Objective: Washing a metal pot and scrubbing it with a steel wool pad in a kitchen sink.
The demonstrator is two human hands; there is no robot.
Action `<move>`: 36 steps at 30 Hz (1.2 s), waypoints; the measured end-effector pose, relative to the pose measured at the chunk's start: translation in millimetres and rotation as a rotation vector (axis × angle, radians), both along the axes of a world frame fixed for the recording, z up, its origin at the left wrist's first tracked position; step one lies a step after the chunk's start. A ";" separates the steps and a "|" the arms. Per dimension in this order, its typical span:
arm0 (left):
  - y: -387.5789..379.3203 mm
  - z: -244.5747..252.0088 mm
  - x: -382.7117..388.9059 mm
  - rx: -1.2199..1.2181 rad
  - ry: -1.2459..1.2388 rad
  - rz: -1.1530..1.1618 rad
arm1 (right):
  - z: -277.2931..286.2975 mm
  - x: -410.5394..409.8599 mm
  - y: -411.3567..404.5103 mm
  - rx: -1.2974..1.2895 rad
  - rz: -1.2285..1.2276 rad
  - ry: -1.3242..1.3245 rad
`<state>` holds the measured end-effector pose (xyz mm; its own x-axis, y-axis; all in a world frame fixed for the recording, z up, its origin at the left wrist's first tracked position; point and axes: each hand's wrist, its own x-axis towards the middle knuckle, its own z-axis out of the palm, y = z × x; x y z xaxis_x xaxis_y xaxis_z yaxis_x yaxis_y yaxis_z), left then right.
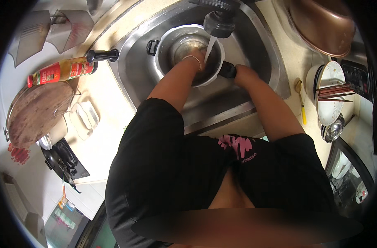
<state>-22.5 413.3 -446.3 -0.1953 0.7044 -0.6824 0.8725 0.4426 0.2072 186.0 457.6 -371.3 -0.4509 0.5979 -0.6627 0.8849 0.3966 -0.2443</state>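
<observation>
A metal pot (169, 39) sits in the stainless steel sink (263, 52), some water showing inside. My left hand (198, 57) reaches into it, with a thin band around the wrist. Those fingers are blurred, so whether they hold anything is unclear. On the pot's right side, my right hand (246, 75) grips the long black handle (228, 70). A small black loop handle (152, 47) juts from the opposite side. From the black faucet head (219, 26) above, a water stream (209, 49) falls into the pot close to my left hand.
Left of the sink are a bottle with a red cap (63, 72), a round wooden board (39, 114) and a stove (73, 159). On the right counter lie a yellow-handled spoon (301, 100), a white plate (326, 110) with chopsticks (335, 92), and a large copper-coloured pot (325, 24).
</observation>
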 end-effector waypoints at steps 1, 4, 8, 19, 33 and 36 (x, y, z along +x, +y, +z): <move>-5.1 -12.1 -10.3 0.049 0.021 0.292 | -1.7 -2.2 -4.1 0.022 0.010 0.031; 13.2 38.5 -7.0 0.154 0.056 0.493 | -1.2 8.1 1.7 -0.027 0.001 -0.009; 0.8 27.5 -6.4 0.469 -0.594 1.348 | 1.3 2.6 0.9 0.008 -0.002 0.007; 23.8 100.9 44.9 0.463 -0.846 1.245 | -8.0 3.2 -0.8 -0.027 -0.011 0.016; -23.1 -32.2 -24.1 -0.009 0.369 0.363 | 0.4 -0.8 1.9 -0.005 0.015 0.034; -8.6 -28.1 22.3 -0.197 0.283 0.027 | 3.5 1.9 2.5 -0.023 -0.004 0.018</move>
<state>-0.2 404.7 -474.4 -0.4132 0.5567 -0.7207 0.8706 0.4735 -0.1334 187.9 460.1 -367.8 -0.4607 0.5843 -0.6681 0.8818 0.3872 -0.2694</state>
